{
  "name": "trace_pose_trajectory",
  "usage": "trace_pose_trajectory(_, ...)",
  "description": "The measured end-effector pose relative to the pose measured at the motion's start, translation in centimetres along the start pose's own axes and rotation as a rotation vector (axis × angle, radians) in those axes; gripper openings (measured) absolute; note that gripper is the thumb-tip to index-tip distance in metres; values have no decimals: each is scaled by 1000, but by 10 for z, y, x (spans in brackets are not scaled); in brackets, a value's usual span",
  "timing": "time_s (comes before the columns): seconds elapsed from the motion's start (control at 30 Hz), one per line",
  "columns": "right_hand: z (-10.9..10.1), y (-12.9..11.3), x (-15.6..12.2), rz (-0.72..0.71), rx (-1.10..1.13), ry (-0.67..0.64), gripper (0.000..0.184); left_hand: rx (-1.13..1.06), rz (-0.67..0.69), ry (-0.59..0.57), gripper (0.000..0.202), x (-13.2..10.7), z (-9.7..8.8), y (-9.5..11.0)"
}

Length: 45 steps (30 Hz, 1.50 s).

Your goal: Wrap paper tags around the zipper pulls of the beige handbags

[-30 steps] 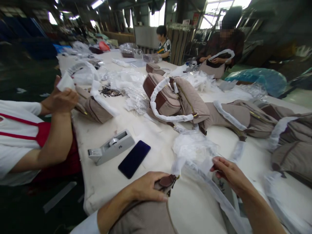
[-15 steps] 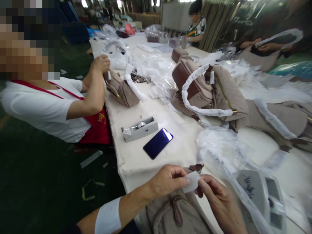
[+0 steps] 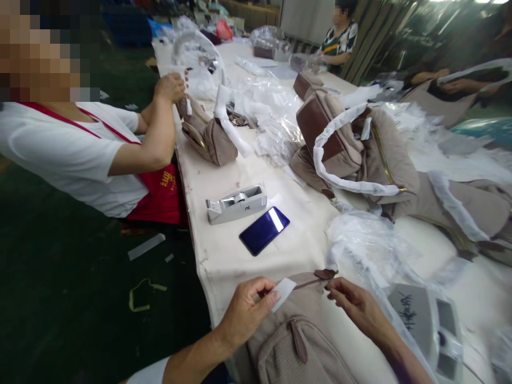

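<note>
The left hand (image 3: 248,309) pinches a small white slip (image 3: 285,293) between thumb and fingers, its free end pointing toward the right; the right hand (image 3: 356,304) is loosely half-curled, its fingertips apart from the slip. Beneath and between them, at the near edge of the bench (image 3: 220,261), lies a taupe bag (image 3: 320,349), its ribbed pocket and brown zip pull (image 3: 298,341) facing up, a brown strap tab (image 3: 325,274) at its far end just beyond the hands. To the right, a grey tape dispenser (image 3: 414,314) with handwriting on its side stands near the right forearm; a white-wrapped strap (image 3: 394,314) runs slantwise between the two, in the way of a direct reach. Crumpled clear plastic (image 3: 360,240) fills the space just past the bag. Farther to the left, a dark phone (image 3: 262,232) lies beside a second, smaller dispenser (image 3: 240,205). Beyond the plastic, taupe bags with wrapped handles are heaped (image 3: 384,154), blocking much of the bench's right half. On the left, a co-worker in a white shirt (image 3: 80,165) raises a hand over another bag (image 3: 218,141); pale scraps (image 3: 146,247) and a yellowish strip (image 3: 140,308) lie on the floor.
</note>
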State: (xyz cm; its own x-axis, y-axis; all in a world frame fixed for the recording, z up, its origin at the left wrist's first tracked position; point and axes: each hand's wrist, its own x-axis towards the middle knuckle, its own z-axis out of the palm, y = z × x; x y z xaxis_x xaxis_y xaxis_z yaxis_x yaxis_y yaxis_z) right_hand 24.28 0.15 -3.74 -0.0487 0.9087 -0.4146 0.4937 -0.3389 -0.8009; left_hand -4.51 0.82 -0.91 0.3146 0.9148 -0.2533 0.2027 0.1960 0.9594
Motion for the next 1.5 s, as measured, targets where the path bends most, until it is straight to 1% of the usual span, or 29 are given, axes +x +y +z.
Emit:
trace_pose_trajectory(0.03, 2, 3, 3, 34, 97, -53, 21, 59, 58, 38, 26, -4, 3, 0)
trace_pose_trajectory(0.1, 6, 11, 7, 74, 239, -127, 19, 156, 245, 77, 22, -11, 10, 1)
trace_pose_trajectory(0.17, 12, 19, 11, 77, 297, -134, 16, 236, 490, 62, 16, -17, 18, 0)
trace_pose_trajectory(0.23, 20, 26, 13, 85, 357, -132, 18, 321, 712, 22, 14, -21, 26, -2)
trace_pose_trajectory(0.3, 29, 32, 15, 83, 399, -126, 25, 404, 861, 0, 17, -21, 33, -6)
trace_pose_trajectory(0.37, 36, 34, 18, 62, 427, -124, 33, 459, 934, 10, 23, -18, 39, -14)
trace_pose_trajectory(0.43, 42, 33, 18, 46, 408, -146, 36, 487, 967, 46, 27, -16, 42, -24)
trace_pose_trajectory(0.5, 48, 30, 14, 61, 371, -159, 35, 501, 1013, 83, 26, -16, 41, -33)
trace_pose_trajectory(0.57, 55, 23, 6, 103, 369, -114, 39, 494, 1052, 96, 23, -18, 37, -40)
trace_pose_trajectory(0.63, 60, 12, -4, 138, 403, -12, 43, 467, 1065, 94, 21, -18, 29, -41)
trace_pose_trajectory(0.7, 61, -5, -12, 155, 382, 136, 43, 429, 1082, 81, 21, -11, 20, -37)
trace_pose_trajectory(0.77, 56, -25, -16, 142, 291, 287, 41, 376, 1121, 85, 21, 3, 10, -29)
trace_pose_trajectory(0.83, 49, -46, -18, 141, 148, 375, 39, 299, 1118, 108, 16, 17, 1, -22)
trace_pose_trajectory(0.9, 42, -64, -21, 171, 8, 385, 39, 222, 1058, 121, 11, 26, -8, -18)
trace_pose_trajectory(0.97, 37, -79, -26, 185, -100, 365, 40, 174, 991, 87, 8, 29, -17, -17)
trace_pose_trajectory(1.03, 33, -92, -33, 174, -156, 301, 40, 144, 943, 41, 8, 27, -27, -18)
trace_pose_trajectory(1.1, 27, -104, -36, 226, -120, 182, 38, 121, 895, 0, 9, 25, -34, -19)
trace_pose_trajectory(1.17, 23, -114, -35, 329, 38, 102, 37, 118, 847, -49, 10, 26, -36, -19)
trace_pose_trajectory(1.2, 21, -117, -32, 370, 143, 99, 37, 127, 822, -82, 11, 26, -35, -18)
trace_pose_trajectory(1.23, 20, -117, -28, 389, 246, 128, 37, 144, 792, -113, 11, 27, -32, -18)
trace_pose_trajectory(1.3, 18, -109, -20, 369, 403, 246, 37, 191, 737, -169, 12, 29, -24, -17)
trace_pose_trajectory(1.37, 14, -91, -15, 310, 494, 393, 32, 229, 726, -200, 13, 29, -15, -18)
trace_pose_trajectory(1.43, 9, -67, -14, 258, 540, 518, 29, 228, 736, -177, 12, 29, -8, -18)
trace_pose_trajectory(1.5, 6, -47, -18, 241, 557, 562, 31, 180, 696, -126, 13, 28, -5, -16)
